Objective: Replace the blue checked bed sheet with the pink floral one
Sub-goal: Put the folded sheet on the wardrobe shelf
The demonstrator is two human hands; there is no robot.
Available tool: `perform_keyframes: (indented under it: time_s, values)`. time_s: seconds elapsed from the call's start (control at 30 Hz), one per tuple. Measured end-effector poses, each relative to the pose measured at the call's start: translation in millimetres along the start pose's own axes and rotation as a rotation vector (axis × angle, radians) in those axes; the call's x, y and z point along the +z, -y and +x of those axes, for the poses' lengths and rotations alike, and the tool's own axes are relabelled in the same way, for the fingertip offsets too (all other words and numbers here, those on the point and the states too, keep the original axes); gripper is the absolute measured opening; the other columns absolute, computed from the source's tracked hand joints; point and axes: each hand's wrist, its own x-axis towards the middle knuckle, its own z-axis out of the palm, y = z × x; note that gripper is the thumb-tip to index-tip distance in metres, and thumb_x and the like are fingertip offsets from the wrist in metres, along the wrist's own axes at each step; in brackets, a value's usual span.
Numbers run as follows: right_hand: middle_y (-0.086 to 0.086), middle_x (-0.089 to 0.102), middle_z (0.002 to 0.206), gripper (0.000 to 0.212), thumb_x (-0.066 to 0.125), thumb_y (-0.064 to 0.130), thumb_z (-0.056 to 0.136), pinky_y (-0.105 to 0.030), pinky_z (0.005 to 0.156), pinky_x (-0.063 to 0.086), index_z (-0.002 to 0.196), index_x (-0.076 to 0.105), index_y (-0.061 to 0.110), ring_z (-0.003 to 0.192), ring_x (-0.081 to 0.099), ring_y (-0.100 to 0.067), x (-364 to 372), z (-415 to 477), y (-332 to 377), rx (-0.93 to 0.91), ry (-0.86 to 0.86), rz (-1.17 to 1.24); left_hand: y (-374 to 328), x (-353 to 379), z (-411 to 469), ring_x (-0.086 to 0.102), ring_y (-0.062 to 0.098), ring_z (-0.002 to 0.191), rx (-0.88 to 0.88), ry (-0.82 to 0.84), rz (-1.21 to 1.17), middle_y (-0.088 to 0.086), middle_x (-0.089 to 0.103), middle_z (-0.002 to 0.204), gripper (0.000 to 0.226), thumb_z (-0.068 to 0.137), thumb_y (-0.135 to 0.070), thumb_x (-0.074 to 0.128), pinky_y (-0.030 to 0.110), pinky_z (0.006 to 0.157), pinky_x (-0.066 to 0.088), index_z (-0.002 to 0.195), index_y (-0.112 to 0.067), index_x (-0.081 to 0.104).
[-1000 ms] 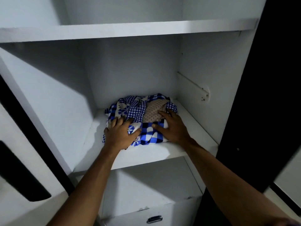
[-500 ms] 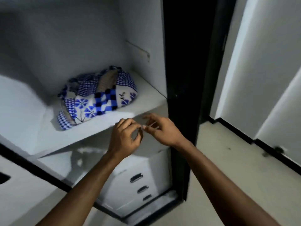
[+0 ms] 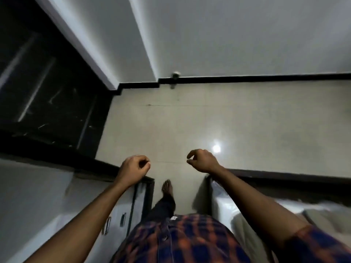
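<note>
Pale, glossy floor tiles [image 3: 190, 120] fill most of the view, bounded by a white wall [image 3: 247, 35] with a black skirting [image 3: 266, 78] and, to the left, a dark door [image 3: 47, 92]. A white drawer unit [image 3: 117, 219] is seen at the lower left, and what may be the edge of a bed [image 3: 228, 205] at the lower right (the blur leaves this uncertain). Neither the blue checked sheet nor the pink floral sheet is in view, so where they lie cannot be told.

The left hand [image 3: 133, 168] and the right hand [image 3: 203, 161] are held out over the floor, apart from each other. The fingers of both are loosely curled, and nothing is held in either.

A bed sheet is judged to be light, soft and limp, apt to sag and trail if lifted from the middle. It is probably best taken at two corners or along a hem, one hand to each, so that it can be drawn flat.
</note>
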Motion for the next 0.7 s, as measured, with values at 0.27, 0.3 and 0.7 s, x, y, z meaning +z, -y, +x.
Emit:
perform_keyframes:
  time_s: [0.27, 0.3, 0.7]
  values:
    - [0.002, 0.075, 0.109, 0.023, 0.065, 0.037, 0.088, -0.029, 0.083, 0.049, 0.106, 0.075, 0.026, 0.104, 0.067, -0.02, -1, -40, -112, 0.501, -0.185, 0.313, -41, 53, 135, 0.067, 0.015, 0.084, 0.169, 0.371, 0.09, -0.005, 0.074, 0.089, 0.009, 0.091, -0.022, 0.067, 0.026, 0.073, 0.046, 0.089, -0.022, 0.076]
    - [0.001, 0.075, 0.107, 0.023, 0.066, 0.036, 0.089, -0.03, 0.086, 0.051, 0.105, 0.076, 0.023, 0.103, 0.068, -0.02, 1, -46, -117, 0.548, -0.204, 0.351, -45, 56, 150, 0.067, 0.015, 0.084, 0.184, 0.394, 0.085, -0.005, 0.074, 0.089, 0.009, 0.091, -0.023, 0.067, 0.026, 0.074, 0.047, 0.089, -0.023, 0.075]
    - [0.013, 0.073, 0.097, 0.014, 0.071, 0.035, 0.088, -0.033, 0.092, 0.054, 0.099, 0.075, 0.028, 0.097, 0.068, -0.009, -22, -56, -126, 0.783, -0.538, 0.656, -126, 76, 260, 0.068, 0.009, 0.081, 0.336, 0.598, -0.013, -0.013, 0.072, 0.081, 0.014, 0.091, -0.021, 0.066, 0.027, 0.075, 0.052, 0.083, -0.03, 0.073]
